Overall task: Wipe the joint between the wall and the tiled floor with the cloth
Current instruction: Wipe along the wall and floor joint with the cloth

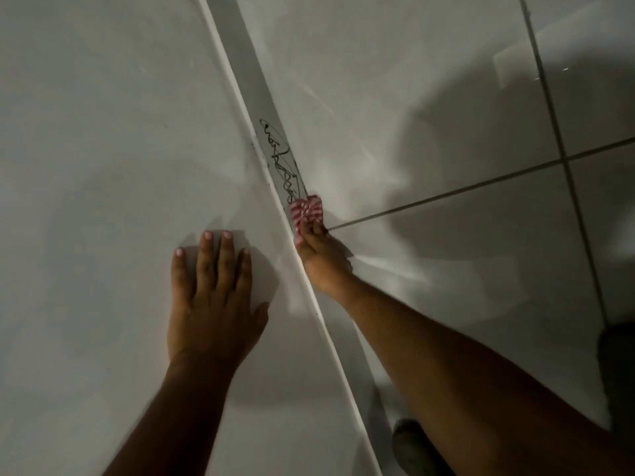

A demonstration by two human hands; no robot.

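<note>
A white wall (113,139) fills the left of the view and meets the pale tiled floor (429,108) along a skirting strip (251,60) that runs diagonally from top centre to bottom right. Black scribbled marks (280,158) cover the strip at mid-frame. My right hand (319,259) is shut on a bunched red-and-white striped cloth (307,210) and presses it on the strip at the lower end of the scribble. My left hand (214,297) lies flat on the wall, fingers spread, holding nothing.
Dark grout lines (481,187) cross the floor tiles to the right of the cloth. A dark shape (618,372) sits at the right edge, and a grey shoe-like object (410,441) shows at the bottom beside my right forearm. Shadows lie over wall and floor.
</note>
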